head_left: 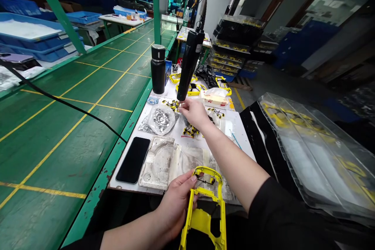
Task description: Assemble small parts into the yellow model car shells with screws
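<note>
My left hand (175, 203) grips a yellow plastic toy-car body shell (206, 211) near the front edge of the white work board (187, 140); a small black piece sits across the shell's upper opening. My right hand (195, 113) reaches forward over the board. Its fingers are pinched together just under the tip of a hanging black electric screwdriver (189, 64). What they pinch is too small to see. Small black-and-yellow parts (190, 131) lie beside that hand, and a clear bag of tiny metal screws (160, 119) lies to its left.
A black phone (133, 160) and a worn white fixture (158, 162) lie on the board's near left. A black flask (158, 68) stands at the back. A green conveyor (73, 105) runs on the left. Clear trays with yellow parts (316, 152) are stacked on the right.
</note>
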